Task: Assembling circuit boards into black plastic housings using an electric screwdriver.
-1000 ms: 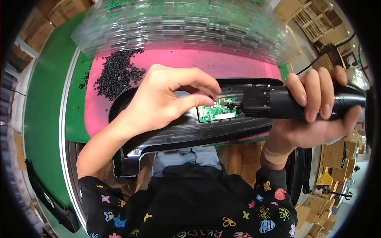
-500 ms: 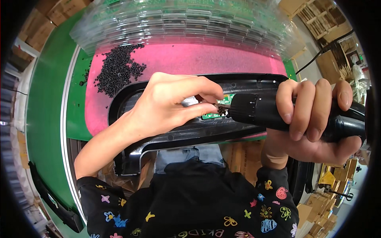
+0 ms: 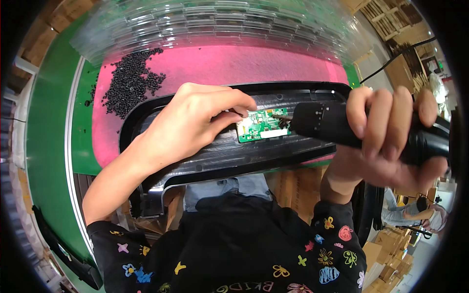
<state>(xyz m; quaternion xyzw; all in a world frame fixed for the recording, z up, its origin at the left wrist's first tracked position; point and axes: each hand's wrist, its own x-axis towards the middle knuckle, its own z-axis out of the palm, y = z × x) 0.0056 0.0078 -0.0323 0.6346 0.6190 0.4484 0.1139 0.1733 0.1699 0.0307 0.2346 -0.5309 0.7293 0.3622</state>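
My right hand [image 3: 378,124] is wrapped round a black electric screwdriver [image 3: 320,122], which lies nearly level and points left. Its bit reaches the right part of a green circuit board [image 3: 254,129], with something small and dark at the tip that is hard to make out. The board sits inside a long black plastic housing [image 3: 205,158]. My left hand [image 3: 188,117] is at the board's upper left corner, thumb and forefinger pinched close together. Whatever lies between those fingertips is hidden.
Small black screws [image 3: 129,83] lie heaped on the pink mat [image 3: 210,61], beyond the housing's left end. Clear plastic trays [image 3: 220,24] are stacked along the back. Another black housing [image 3: 68,249] is at lower left. A person [image 3: 415,212] appears at far right among cardboard boxes.
My left hand has drawn back left from the screwdriver's tip to the board's corner, uncovering more of the board. The screwdriver has shifted slightly right and up. A person has come into view at right.
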